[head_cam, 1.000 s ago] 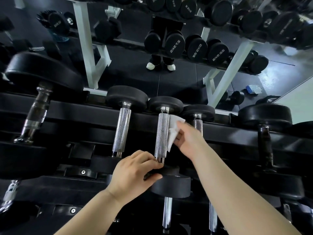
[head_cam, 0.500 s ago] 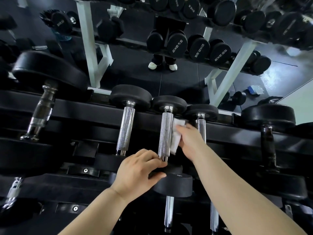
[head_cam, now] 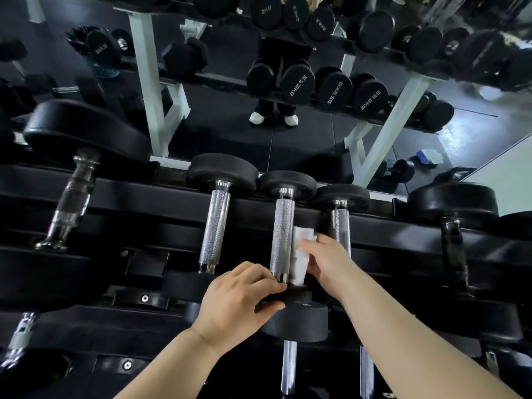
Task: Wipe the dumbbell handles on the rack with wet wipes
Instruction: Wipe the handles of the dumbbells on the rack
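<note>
In the tight gap between the knurled handle (head_cam: 282, 240) and the next handle (head_cam: 340, 228), the right hand (head_cam: 325, 262) clasps a wet wipe (head_cam: 300, 254); the left hand (head_cam: 239, 300) grips the dumbbell head (head_cam: 299, 323).

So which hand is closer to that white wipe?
Right. The right hand holds the wipe against the handle; the left hand sits lower, gripping the dumbbell's near head.

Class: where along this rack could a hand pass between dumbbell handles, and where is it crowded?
Free: between the far-left handle and the left knurled handle; between the right knurled handle and the dark handle. Crowded: around the middle handle, where the right hand holds the wet wipe and the left hand grips the near head.
</note>
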`<state>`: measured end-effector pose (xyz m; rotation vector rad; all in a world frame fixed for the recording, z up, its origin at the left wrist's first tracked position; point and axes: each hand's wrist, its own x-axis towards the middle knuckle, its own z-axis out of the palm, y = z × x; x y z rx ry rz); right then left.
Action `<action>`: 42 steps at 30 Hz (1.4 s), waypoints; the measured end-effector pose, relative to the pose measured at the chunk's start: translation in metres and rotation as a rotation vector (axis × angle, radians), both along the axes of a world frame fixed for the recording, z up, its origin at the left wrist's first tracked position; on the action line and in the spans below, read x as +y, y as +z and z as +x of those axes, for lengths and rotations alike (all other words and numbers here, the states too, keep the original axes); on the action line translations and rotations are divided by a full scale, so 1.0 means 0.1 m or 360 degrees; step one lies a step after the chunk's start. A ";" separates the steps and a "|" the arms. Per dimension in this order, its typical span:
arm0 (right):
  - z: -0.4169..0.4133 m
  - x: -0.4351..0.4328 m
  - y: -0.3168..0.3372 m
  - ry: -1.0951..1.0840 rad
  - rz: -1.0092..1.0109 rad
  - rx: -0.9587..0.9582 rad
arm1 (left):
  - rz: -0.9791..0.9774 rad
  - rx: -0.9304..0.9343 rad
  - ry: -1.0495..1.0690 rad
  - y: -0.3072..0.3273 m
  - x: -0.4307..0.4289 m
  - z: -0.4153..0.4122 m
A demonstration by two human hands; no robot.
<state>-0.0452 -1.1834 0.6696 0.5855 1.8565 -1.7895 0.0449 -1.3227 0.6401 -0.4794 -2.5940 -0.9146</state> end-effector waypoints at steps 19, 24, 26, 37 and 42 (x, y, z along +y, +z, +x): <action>-0.16 -0.04 0.05 0.1516 0.1276 0.1479 | -0.0032 -0.0002 -0.0003 -0.02 0.00 -0.01; -0.14 -0.10 -0.05 0.1784 0.1313 0.1487 | -0.0017 -0.0006 0.0002 -0.04 -0.01 0.00; -0.12 -0.08 -0.02 0.1948 0.1282 0.1460 | -0.0026 0.0001 0.0002 -0.04 -0.01 0.01; -0.12 -0.06 -0.02 0.2212 0.1364 0.1775 | 0.0072 0.0037 0.0090 -0.06 0.03 0.04; -0.31 0.00 0.10 0.1765 0.1313 0.1813 | 0.0082 0.0023 0.0111 -0.06 0.04 0.05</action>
